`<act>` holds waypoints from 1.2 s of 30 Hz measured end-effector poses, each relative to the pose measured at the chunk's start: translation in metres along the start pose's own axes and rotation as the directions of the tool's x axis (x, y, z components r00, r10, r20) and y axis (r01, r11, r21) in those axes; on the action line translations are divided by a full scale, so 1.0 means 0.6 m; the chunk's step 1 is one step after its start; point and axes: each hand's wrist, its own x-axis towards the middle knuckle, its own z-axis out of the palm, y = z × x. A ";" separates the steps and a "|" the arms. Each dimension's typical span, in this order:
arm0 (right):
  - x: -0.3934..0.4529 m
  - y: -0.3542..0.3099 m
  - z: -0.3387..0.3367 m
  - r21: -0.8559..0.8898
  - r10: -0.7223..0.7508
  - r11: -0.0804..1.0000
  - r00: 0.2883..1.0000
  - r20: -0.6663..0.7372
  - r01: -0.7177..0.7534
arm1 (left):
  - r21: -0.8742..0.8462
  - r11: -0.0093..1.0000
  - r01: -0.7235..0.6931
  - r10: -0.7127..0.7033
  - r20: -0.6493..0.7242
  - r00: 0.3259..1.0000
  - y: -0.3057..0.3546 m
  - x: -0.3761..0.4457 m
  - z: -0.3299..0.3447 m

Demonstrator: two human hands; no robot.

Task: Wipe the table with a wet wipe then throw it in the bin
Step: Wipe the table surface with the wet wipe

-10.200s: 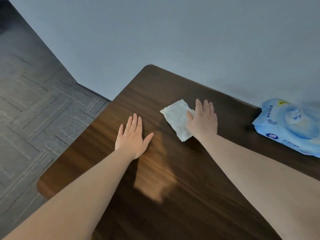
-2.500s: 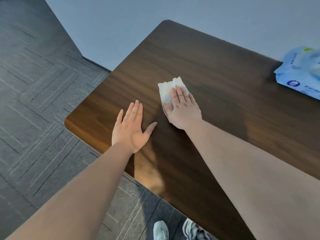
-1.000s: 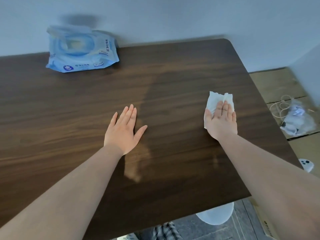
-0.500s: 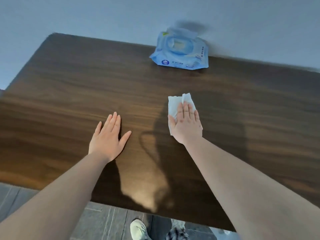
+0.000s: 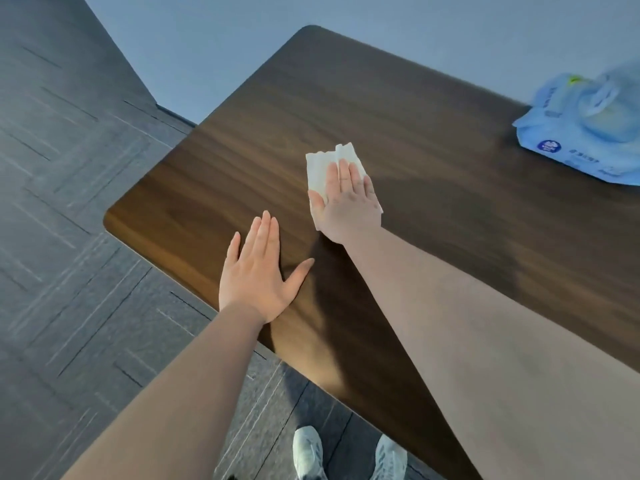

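Note:
A white wet wipe (image 5: 320, 168) lies flat on the dark wooden table (image 5: 381, 109), near its left end. My right hand (image 5: 348, 202) presses palm-down on the wipe, fingers straight and together, covering its lower right part. My left hand (image 5: 258, 275) rests flat on the table close to the front edge, fingers spread, nothing in it. No bin is in view.
A blue pack of wet wipes (image 5: 585, 133) lies at the table's far right, against the grey wall. Dark grey patterned floor (image 5: 69, 237) runs along the table's left and front. My two light shoes (image 5: 308, 452) stand below the front edge.
My right hand has slid the wipe leftward over the table, toward the left end. My view has swung left, so the blue pack now sits at the right. My left hand stays flat.

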 end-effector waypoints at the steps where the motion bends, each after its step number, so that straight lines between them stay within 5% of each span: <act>1: 0.014 -0.021 0.003 -0.013 -0.031 0.999 0.999 -0.014 0.031 | -0.020 1.000 0.001 -0.001 0.003 1.000 -0.001 0.001 0.001; 7: 0.067 -0.101 0.023 0.035 -0.157 0.987 0.985 0.065 0.155 | -0.067 0.998 0.010 -0.010 0.002 1.000 -0.005 0.004 0.002; 19: 0.007 -0.062 0.023 -0.034 -0.194 0.980 0.979 0.065 0.197 | -0.116 0.993 -0.001 0.000 -0.006 1.000 -0.009 0.001 0.003; 27: -0.154 0.091 0.002 -0.019 0.085 0.996 0.994 0.063 -0.084 | 0.080 0.987 -0.138 0.140 -0.014 0.990 0.001 -0.012 -0.003; 36: -0.377 0.333 -0.027 -0.051 0.461 0.887 0.884 0.080 -0.459 | 0.031 0.885 -0.465 0.458 0.128 0.880 0.197 -0.083 0.013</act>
